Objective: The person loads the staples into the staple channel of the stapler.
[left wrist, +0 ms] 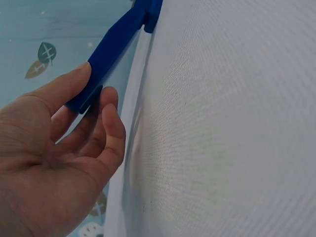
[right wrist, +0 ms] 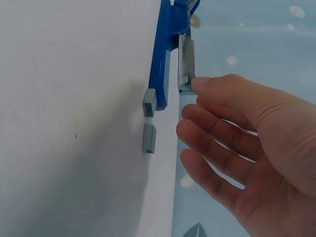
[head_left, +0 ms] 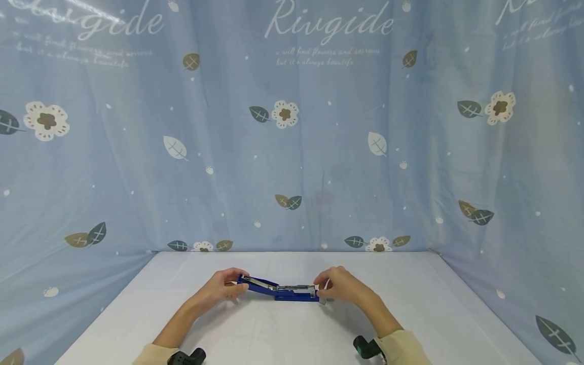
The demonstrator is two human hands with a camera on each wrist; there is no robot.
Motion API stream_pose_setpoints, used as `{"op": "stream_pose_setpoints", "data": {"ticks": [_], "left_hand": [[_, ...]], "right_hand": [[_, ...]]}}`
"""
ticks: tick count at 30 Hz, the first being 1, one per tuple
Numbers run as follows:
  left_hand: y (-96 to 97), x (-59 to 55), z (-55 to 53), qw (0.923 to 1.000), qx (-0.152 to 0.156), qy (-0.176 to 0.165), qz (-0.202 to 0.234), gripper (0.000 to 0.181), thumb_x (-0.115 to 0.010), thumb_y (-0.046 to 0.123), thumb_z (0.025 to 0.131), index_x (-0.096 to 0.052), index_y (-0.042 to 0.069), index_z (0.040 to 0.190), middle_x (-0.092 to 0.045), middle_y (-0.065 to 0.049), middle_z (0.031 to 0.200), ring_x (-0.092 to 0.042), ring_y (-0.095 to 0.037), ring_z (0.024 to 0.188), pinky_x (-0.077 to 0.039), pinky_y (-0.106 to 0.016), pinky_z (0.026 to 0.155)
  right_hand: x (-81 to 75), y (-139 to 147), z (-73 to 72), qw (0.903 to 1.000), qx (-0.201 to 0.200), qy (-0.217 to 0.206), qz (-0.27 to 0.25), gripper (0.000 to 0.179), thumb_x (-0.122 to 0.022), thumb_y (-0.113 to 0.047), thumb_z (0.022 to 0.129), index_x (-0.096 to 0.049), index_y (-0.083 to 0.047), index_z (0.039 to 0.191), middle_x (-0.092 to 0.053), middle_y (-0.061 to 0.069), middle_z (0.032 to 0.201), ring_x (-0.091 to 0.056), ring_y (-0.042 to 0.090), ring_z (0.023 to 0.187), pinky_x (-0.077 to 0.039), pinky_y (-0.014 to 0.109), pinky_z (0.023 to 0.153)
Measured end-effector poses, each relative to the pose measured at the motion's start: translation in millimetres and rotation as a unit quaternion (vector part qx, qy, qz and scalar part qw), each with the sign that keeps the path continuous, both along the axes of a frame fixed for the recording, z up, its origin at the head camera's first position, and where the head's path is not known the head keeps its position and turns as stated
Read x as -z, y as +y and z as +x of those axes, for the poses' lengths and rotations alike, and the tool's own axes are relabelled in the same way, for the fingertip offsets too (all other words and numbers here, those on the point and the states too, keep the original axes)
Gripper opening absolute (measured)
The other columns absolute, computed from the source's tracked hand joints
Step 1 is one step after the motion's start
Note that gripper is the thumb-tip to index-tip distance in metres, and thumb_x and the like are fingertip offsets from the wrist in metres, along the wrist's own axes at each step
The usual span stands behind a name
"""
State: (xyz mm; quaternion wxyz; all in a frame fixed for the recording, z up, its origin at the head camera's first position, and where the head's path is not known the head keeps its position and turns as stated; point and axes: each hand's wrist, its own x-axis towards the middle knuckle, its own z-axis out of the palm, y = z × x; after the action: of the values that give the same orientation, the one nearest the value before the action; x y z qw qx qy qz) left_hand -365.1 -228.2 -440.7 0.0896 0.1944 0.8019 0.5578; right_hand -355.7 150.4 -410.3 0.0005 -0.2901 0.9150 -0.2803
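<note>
A blue stapler [head_left: 296,296] lies folded open on the white table, its metal magazine [head_left: 294,289] exposed. My left hand [head_left: 225,285] pinches the end of the raised top arm [left wrist: 111,49] between thumb and fingers, holding it tilted up to the left. At the other end, my right hand [head_left: 339,285] has its thumb and index finger at the tip of the magazine, with the thumb [right wrist: 212,86] on its metal corner. The other right fingers are loosely bent beside it. Two short strips of grey staples [right wrist: 149,138] rest on the table by the base's right end.
A white table [head_left: 274,334] spreads around the stapler. Blue patterned curtains [head_left: 319,167] rise behind it and along both sides. A dark wrist camera [head_left: 187,356] sits on the left wrist, another [head_left: 367,347] on the right.
</note>
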Motion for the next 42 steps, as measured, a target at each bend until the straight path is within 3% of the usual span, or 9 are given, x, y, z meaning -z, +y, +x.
{"op": "stream_pose_setpoints", "data": {"ticks": [7, 18, 23, 32, 42], "left_hand": [[0.0, 0.0, -1.2, 0.9999, -0.008, 0.000, -0.006, 0.048, -0.068, 0.022, 0.093, -0.052, 0.000, 0.133, -0.069, -0.012, 0.101, -0.062, -0.020, 0.080, -0.057, -0.033, 0.069], [-0.5, 0.2, -0.7, 1.0000, -0.004, 0.002, -0.004, 0.052, -0.068, 0.025, 0.093, -0.050, -0.001, 0.135, -0.069, -0.016, 0.102, -0.062, -0.019, 0.080, -0.057, -0.033, 0.070], [-0.7, 0.0, -1.4, 0.9998, -0.008, 0.000, -0.016, 0.052, -0.068, 0.027, 0.093, -0.052, 0.001, 0.134, -0.069, -0.009, 0.098, -0.061, -0.016, 0.074, -0.057, -0.033, 0.069], [-1.6, 0.1, -2.5, 0.9999, -0.003, 0.002, -0.012, 0.045, -0.065, 0.023, 0.095, -0.052, 0.002, 0.133, -0.068, -0.023, 0.102, -0.062, -0.018, 0.076, -0.058, -0.034, 0.070], [-0.8, 0.7, -2.1, 0.9999, -0.007, 0.003, -0.013, 0.049, -0.068, 0.026, 0.093, -0.053, 0.002, 0.132, -0.068, -0.019, 0.101, -0.062, -0.018, 0.076, -0.057, -0.033, 0.067]], "right_hand": [[-1.0, 8.5, -0.1, 1.0000, -0.005, 0.001, -0.002, 0.023, -0.075, -0.013, 0.085, -0.074, -0.005, 0.106, -0.072, -0.002, 0.089, -0.062, 0.009, 0.075, -0.052, 0.018, 0.063], [-0.3, 26.7, -2.6, 0.9999, -0.001, 0.014, -0.001, 0.022, -0.074, -0.016, 0.086, -0.074, -0.006, 0.106, -0.072, -0.003, 0.090, -0.061, 0.008, 0.076, -0.051, 0.020, 0.065], [0.4, 32.2, -6.4, 0.9998, 0.006, 0.017, -0.003, 0.021, -0.073, -0.017, 0.088, -0.074, -0.007, 0.106, -0.072, -0.004, 0.090, -0.061, 0.007, 0.077, -0.051, 0.020, 0.066], [0.8, 38.0, -7.4, 0.9998, 0.004, 0.017, -0.011, 0.021, -0.075, -0.015, 0.086, -0.074, -0.006, 0.105, -0.073, -0.003, 0.091, -0.062, 0.007, 0.077, -0.052, 0.020, 0.067], [4.9, 43.1, -7.7, 0.9997, 0.013, 0.013, -0.012, 0.022, -0.076, -0.016, 0.085, -0.074, -0.006, 0.104, -0.073, -0.003, 0.089, -0.062, 0.008, 0.077, -0.052, 0.020, 0.067]]}}
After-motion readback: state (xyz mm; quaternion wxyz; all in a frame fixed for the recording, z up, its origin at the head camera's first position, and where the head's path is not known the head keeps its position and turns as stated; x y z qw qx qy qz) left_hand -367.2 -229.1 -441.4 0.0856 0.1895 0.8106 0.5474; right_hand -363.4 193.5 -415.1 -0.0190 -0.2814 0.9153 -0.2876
